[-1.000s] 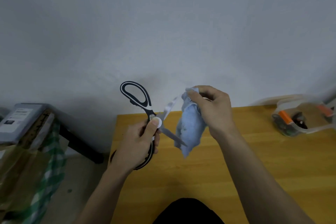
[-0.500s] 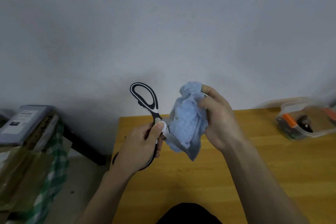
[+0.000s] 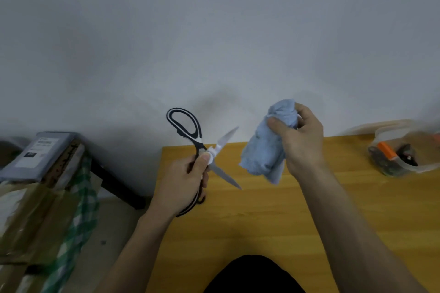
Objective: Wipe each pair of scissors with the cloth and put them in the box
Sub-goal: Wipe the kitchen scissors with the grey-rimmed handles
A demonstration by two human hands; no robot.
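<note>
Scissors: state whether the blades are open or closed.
Open. The scissors held by the left hand show two blades splayed apart from the pivot.

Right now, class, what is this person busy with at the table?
A person is cleaning scissors. The left hand grips the black-and-white scissors by the lower handle, blades spread open above the wooden table. The right hand holds a bunched blue cloth just beside the blades, not touching them. A clear box with orange clips waits at the table's far right.
</note>
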